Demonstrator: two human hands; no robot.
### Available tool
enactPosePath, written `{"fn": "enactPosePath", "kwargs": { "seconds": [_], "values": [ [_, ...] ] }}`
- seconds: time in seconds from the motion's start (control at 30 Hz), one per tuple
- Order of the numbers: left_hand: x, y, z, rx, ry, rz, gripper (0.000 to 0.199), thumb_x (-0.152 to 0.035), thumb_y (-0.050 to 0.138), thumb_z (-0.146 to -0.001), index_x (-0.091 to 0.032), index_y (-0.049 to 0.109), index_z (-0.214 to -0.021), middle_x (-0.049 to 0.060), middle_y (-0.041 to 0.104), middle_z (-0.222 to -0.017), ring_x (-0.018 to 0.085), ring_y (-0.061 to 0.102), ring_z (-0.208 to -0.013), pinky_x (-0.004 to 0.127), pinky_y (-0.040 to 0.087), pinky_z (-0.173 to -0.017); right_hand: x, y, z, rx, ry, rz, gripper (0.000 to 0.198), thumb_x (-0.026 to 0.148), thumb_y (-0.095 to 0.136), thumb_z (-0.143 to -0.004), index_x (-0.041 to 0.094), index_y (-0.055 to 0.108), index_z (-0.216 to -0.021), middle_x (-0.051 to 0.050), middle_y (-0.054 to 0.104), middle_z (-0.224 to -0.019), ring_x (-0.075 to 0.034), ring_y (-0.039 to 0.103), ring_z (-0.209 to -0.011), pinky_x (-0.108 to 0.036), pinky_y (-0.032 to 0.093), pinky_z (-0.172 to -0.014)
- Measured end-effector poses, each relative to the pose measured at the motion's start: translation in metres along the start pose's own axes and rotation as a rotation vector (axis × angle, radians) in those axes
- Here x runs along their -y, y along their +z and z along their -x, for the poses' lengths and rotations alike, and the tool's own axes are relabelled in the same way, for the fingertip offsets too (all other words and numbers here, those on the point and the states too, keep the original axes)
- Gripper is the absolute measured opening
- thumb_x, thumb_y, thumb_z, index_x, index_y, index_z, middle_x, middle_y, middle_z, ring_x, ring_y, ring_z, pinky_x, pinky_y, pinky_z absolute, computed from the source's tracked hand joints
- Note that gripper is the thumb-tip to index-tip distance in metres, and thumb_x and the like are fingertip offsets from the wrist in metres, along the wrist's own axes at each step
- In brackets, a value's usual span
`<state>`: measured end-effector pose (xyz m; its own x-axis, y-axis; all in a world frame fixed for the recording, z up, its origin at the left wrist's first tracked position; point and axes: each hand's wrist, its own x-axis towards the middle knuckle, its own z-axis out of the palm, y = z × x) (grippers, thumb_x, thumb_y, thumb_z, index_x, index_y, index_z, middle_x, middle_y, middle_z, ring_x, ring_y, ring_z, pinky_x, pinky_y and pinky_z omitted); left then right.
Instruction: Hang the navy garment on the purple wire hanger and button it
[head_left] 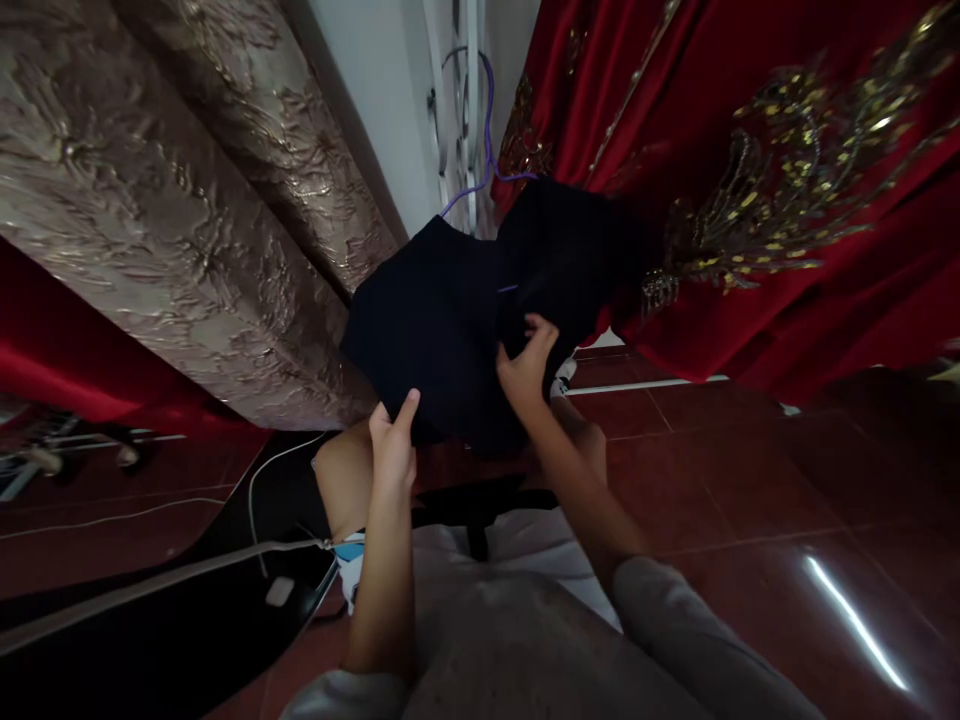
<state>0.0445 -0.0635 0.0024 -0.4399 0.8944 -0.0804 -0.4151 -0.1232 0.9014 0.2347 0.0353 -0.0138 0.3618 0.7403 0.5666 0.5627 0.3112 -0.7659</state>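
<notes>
Between beige embossed cloth (187, 220) and red cloth (795, 310), a dark garment (435, 310) hung

It draped from a purple hanger (491, 150) at its far end. The left hand (394, 445) pinched its near left edge, thumb on top, forearm reaching straight ahead. Slightly farther, the right hand (529, 367) touched the garment's right part with fingers bent, forearm slanting in from the right; whether it gripped fabric, I could not tell

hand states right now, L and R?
Left hand: closed, holding the dark garment by its near edge, thumb on top.
Right hand: partly curled at the garment's front; whether it grips the cloth can't be told.
</notes>
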Motion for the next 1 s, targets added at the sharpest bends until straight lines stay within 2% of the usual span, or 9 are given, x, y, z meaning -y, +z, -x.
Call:
{"fn": "enactPosePath", "kwargs": {
  "seconds": [0.07,0.17,0.23,0.3,0.43,0.57,0.67,0.8,1.0],
  "values": [
    [-0.002,-0.002,0.006,-0.017,0.070,-0.046,0.045,-0.038,0.090,-0.073,-0.014,0.077,-0.108,0.012,0.076,-0.113,0.029,0.069,-0.119,0.042,0.051,-0.112,-0.005,0.018,0.032,0.042,0.268,-0.107,0.044,0.026,0.059,-0.076,0.012,0.051,-0.118,-0.018,0.055,-0.121,-0.025,0.056,-0.109,-0.041,0.048,-0.102],
    [0.003,-0.005,0.011,-0.085,0.306,-0.169,0.042,-0.031,0.081,-0.083,-0.015,0.072,-0.120,0.011,0.073,-0.123,0.026,0.066,-0.123,0.041,0.047,-0.115,-0.003,0.019,0.073,0.232,0.567,-0.288,0.030,0.040,0.059,-0.082,0.016,0.055,-0.101,-0.009,0.063,-0.096,-0.021,0.060,-0.088,-0.034,0.052,-0.084],
    [0.013,-0.005,0.015,-0.093,0.507,-0.324,0.046,-0.022,0.073,-0.087,-0.018,0.066,-0.132,0.011,0.065,-0.139,0.026,0.059,-0.133,0.042,0.041,-0.121,0.006,0.008,0.093,0.384,0.646,-0.380,0.034,0.051,0.056,-0.085,0.017,0.057,-0.087,-0.004,0.061,-0.077,-0.018,0.059,-0.072,-0.029,0.049,-0.069],
    [0.027,-0.003,0.020,0.019,0.606,-0.494,0.049,-0.015,0.064,-0.087,-0.020,0.064,-0.136,0.010,0.058,-0.148,0.026,0.051,-0.141,0.043,0.035,-0.124,0.019,-0.004,0.103,0.538,0.645,-0.439,0.039,0.055,0.056,-0.085,0.018,0.057,-0.075,-0.001,0.057,-0.065,-0.015,0.055,-0.063,-0.026,0.043,-0.061],
    [0.044,0.003,0.029,0.268,0.394,-0.491,0.038,-0.013,0.059,-0.085,-0.018,0.069,-0.122,0.009,0.072,-0.117,0.024,0.070,-0.111,0.038,0.055,-0.102,0.047,-0.021,0.095,0.633,0.569,-0.419,0.045,0.055,0.061,-0.082,0.017,0.055,-0.057,-0.001,0.053,-0.055,-0.012,0.048,-0.055,-0.025,0.034,-0.055],
    [0.038,0.006,0.032,0.392,0.292,-0.463,0.015,-0.017,0.063,-0.090,-0.019,0.073,-0.101,0.004,0.072,-0.090,0.019,0.071,-0.087,0.029,0.057,-0.085,0.059,-0.032,0.083,0.591,0.602,-0.438,0.052,0.059,0.069,-0.080,0.017,0.054,-0.053,0.000,0.050,-0.051,-0.010,0.042,-0.052,-0.025,0.028,-0.051],
    [0.037,0.009,0.035,0.345,0.288,-0.440,0.007,-0.019,0.064,-0.091,-0.019,0.072,-0.091,0.003,0.070,-0.082,0.018,0.069,-0.077,0.027,0.056,-0.077,0.060,-0.039,0.082,0.595,0.600,-0.590,0.046,0.057,0.072,-0.082,0.017,0.060,-0.062,0.001,0.053,-0.056,-0.010,0.045,-0.054,-0.025,0.033,-0.054],
    [0.047,0.015,0.040,0.202,0.217,-0.352,0.012,-0.027,0.068,-0.090,-0.018,0.070,-0.098,0.003,0.071,-0.083,0.019,0.070,-0.077,0.028,0.056,-0.077,0.059,-0.046,0.081,0.703,0.641,-0.734,0.033,0.050,0.074,-0.082,0.018,0.067,-0.079,0.002,0.057,-0.060,-0.011,0.050,-0.057,-0.024,0.040,-0.057],
    [0.055,0.018,0.044,0.202,0.200,-0.347,0.011,-0.029,0.071,-0.089,-0.019,0.069,-0.092,0.003,0.070,-0.081,0.019,0.069,-0.079,0.029,0.056,-0.079,0.058,-0.049,0.075,0.730,0.698,-0.732,0.032,0.046,0.069,-0.081,0.016,0.065,-0.069,0.002,0.054,-0.054,-0.009,0.046,-0.051,-0.023,0.036,-0.052]
  ]
}}
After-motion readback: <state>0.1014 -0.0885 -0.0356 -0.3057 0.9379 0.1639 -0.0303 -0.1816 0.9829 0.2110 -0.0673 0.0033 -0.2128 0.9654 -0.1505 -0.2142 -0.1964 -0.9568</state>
